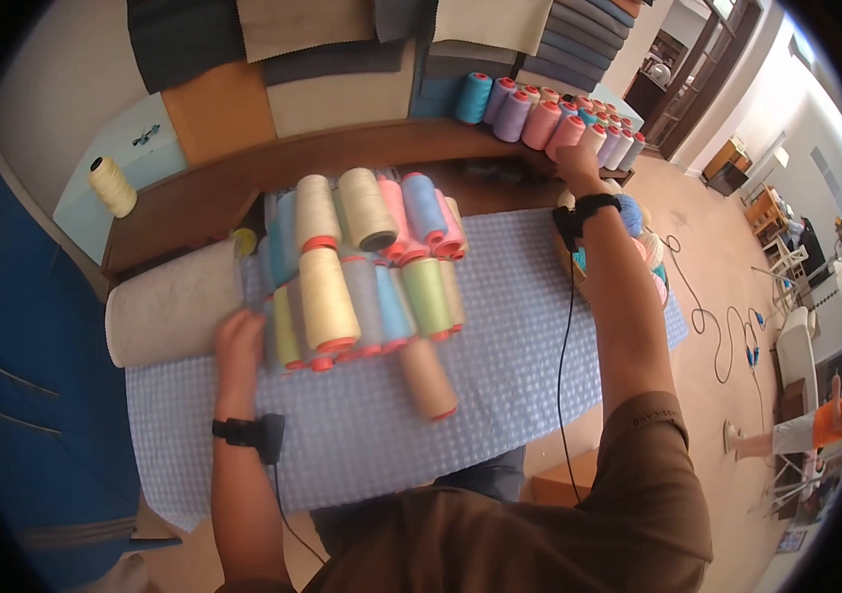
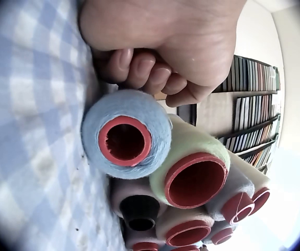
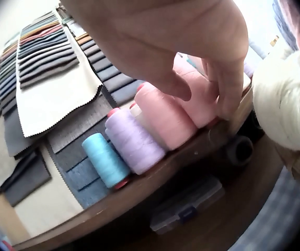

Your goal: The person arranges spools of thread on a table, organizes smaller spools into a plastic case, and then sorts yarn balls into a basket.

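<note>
Brown wooden shelving (image 1: 332,150) is bordering a blue-and-white checked cloth (image 1: 510,296), where pastel thread cones (image 1: 327,301) are lying stacked. On the shelf, the right hand (image 3: 160,36) is clasping a tall pink thread cone (image 3: 205,112) among close neighbours; a sideways drag could be tipping them over the edge. The left hand (image 2: 160,26) is curling its fingers, apparently empty, beside a light blue cone with a red core (image 2: 87,138); bumping it could be sending the rounded pile rolling

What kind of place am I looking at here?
Probably a sewing or textile workroom, or perhaps a fabric shop. Stacked cones of coloured thread lie on a checked cloth, more cones stand on a wooden ledge, and fabric swatches hang behind.
</note>
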Available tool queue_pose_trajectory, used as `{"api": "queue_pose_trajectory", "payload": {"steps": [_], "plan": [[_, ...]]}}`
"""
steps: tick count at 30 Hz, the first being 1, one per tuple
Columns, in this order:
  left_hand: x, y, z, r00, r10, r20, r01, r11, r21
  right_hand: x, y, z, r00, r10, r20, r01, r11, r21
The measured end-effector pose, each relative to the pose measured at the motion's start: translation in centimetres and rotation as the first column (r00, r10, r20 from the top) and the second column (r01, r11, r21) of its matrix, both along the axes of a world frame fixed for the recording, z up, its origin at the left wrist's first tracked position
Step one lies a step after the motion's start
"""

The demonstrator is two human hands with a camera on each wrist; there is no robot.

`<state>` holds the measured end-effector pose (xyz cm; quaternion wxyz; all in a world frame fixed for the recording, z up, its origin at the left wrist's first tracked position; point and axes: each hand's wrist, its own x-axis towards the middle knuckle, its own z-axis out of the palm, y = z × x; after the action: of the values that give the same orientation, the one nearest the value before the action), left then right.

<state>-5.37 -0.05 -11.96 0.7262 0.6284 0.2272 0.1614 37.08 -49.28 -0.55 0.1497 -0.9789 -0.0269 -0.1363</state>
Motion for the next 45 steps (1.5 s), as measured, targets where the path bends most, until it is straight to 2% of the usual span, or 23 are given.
{"api": "queue_pose_trajectory", "payload": {"steps": [2, 3, 4, 6, 8, 10, 12, 14, 16, 18, 20, 22, 23, 26, 27, 30, 33, 35, 37, 39, 41, 44, 45], "plan": [[0.0, -0.2, 0.0, 1.0, 0.025, 0.005, -0.025, 1.0, 0.0, -1.2, 0.1, -0.8, 0.986, 0.158, -0.059, -0.15, 0.982, 0.113], [-0.1, -0.1, 0.0, 1.0, 0.004, 0.005, -0.004, 1.0, -0.006, -1.6, 0.5, -1.5, 0.982, 0.168, -0.082, -0.109, 0.872, 0.477], [-0.1, 0.0, 0.2, 1.0, -0.014, 0.005, 0.014, 1.0, -0.013, -1.9, 1.1, -2.6, 0.977, 0.186, -0.107, -0.038, 0.638, 0.769], [-0.3, 0.1, 0.3, 0.999, -0.038, 0.004, 0.038, 0.999, -0.031, -14.8, 5.4, -0.3, 0.888, 0.454, 0.076, -0.333, 0.52, 0.787], [-0.3, 0.0, 0.5, 0.999, -0.053, 0.01, 0.053, 0.997, -0.051, -23.8, 7.5, 0.0, 0.821, 0.569, 0.057, -0.425, 0.54, 0.727], [-0.1, -0.7, 1.0, 1.0, -0.018, 0.018, 0.019, 0.998, -0.058, -29.4, 8.2, -1.0, 0.744, 0.657, -0.121, -0.482, 0.654, 0.583], [-0.1, -0.7, 1.1, 1.0, -0.008, 0.012, 0.009, 0.998, -0.066, -35.2, 9.9, -0.5, 0.741, 0.632, -0.227, -0.481, 0.735, 0.477], [-0.1, -0.6, 0.9, 1.0, -0.018, 0.014, 0.019, 0.998, -0.062, -38.6, 11.1, -2.9, 0.734, 0.624, -0.267, -0.437, 0.736, 0.518], [-0.1, -0.3, 0.8, 0.999, -0.032, 0.018, 0.033, 0.998, -0.048, -41.1, 12.9, -4.0, 0.779, 0.541, -0.317, -0.421, 0.826, 0.375], [0.0, -0.1, 0.6, 0.998, -0.058, 0.019, 0.058, 0.998, -0.032, -41.7, 13.9, -5.1, 0.8, 0.491, -0.345, -0.378, 0.859, 0.345], [-0.1, -0.1, 0.7, 0.999, -0.048, 0.009, 0.048, 0.998, -0.04, -41.5, 13.8, -5.3, 0.802, 0.48, -0.356, -0.362, 0.864, 0.349], [0.1, -0.5, 0.9, 0.999, -0.034, 0.006, 0.034, 0.999, -0.042, -41.0, 12.3, -4.7, 0.642, 0.605, -0.472, -0.259, 0.749, 0.61], [0.1, -0.6, 1.0, 1.0, -0.021, 0.002, 0.021, 0.999, -0.04, -40.7, 11.4, -4.5, 0.544, 0.675, -0.499, -0.179, 0.674, 0.716], [-0.1, -0.5, 1.0, 1.0, -0.025, 0.007, 0.026, 0.999, -0.045, -40.2, 9.0, -3.5, 0.485, 0.835, -0.26, 0.008, 0.293, 0.956], [-0.2, -0.5, 0.9, 0.999, -0.034, 0.01, 0.034, 0.998, -0.05, -39.4, 8.0, -2.8, 0.51, 0.821, -0.255, 0.056, 0.264, 0.963], [-0.1, -0.4, 1.0, 0.999, -0.032, -0.002, 0.032, 0.999, -0.044, -35.7, 6.9, -1.0, 0.77, 0.631, -0.092, -0.154, 0.325, 0.933], [-0.1, -0.5, 1.3, 1.0, -0.023, -0.006, 0.023, 0.999, -0.039, -29.3, 7.7, -0.4, 0.887, 0.447, 0.114, -0.289, 0.347, 0.892], [-0.1, -0.3, 1.0, 1.0, -0.019, -0.008, 0.019, 0.999, -0.032, -24.8, 8.6, -0.2, 0.929, 0.347, 0.131, -0.313, 0.544, 0.779], [0.0, -0.2, 0.9, 1.0, -0.017, -0.009, 0.017, 1.0, -0.025, -18.7, 10.1, -1.2, 0.923, 0.31, 0.227, -0.372, 0.572, 0.731], [0.0, -0.3, 1.0, 1.0, -0.014, -0.012, 0.014, 1.0, -0.019, -14.3, 12.6, -0.2, 0.941, 0.248, 0.232, -0.34, 0.691, 0.638], [0.0, -0.2, 1.0, 1.0, -0.03, -0.007, 0.03, 0.999, -0.029, -9.1, 15.0, -0.4, 0.938, 0.233, 0.256, -0.342, 0.736, 0.584], [-0.1, -0.1, 0.7, 0.999, -0.042, 0.0, 0.042, 0.999, -0.034, -3.8, 18.7, 0.3, 0.932, 0.095, 0.349, -0.217, 0.919, 0.33], [0.0, 0.0, 0.6, 0.999, -0.043, 0.002, 0.043, 0.999, -0.033, -3.0, 19.6, 0.6, 0.948, 0.071, 0.31, -0.181, 0.921, 0.344]]}}
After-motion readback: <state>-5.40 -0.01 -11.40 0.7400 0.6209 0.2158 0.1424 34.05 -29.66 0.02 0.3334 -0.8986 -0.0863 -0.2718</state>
